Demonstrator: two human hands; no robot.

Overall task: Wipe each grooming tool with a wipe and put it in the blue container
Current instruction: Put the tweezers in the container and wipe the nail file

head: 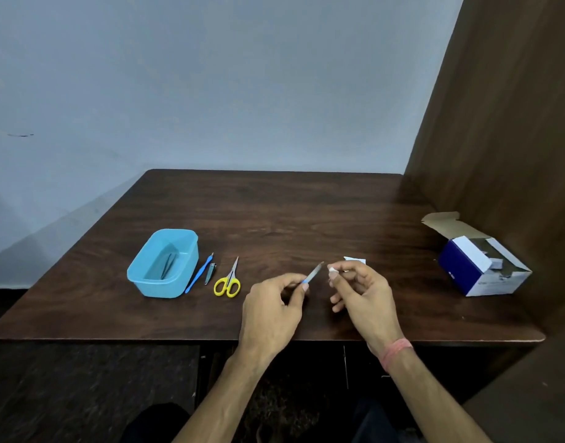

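My left hand (274, 302) pinches a nail file (314, 272) by its blue handle, the metal blade pointing up and right. Just to the right of the blade tip, my right hand (359, 290) pinches a small white wipe (332, 270); the wipe sits a little apart from the blade. The blue container (164, 263) stands at the left of the table with a dark metal tool (167, 266) lying inside. Beside it lie a blue cuticle pusher (198, 274), a small nail clipper (210, 274) and yellow-handled scissors (229, 280).
An opened blue-and-white cardboard box (480, 266) stands at the right, near a brown wooden panel (504, 123). A white scrap of wrapper (354, 259) lies behind my right hand. The dark wooden table (274, 212) ends just below my wrists.
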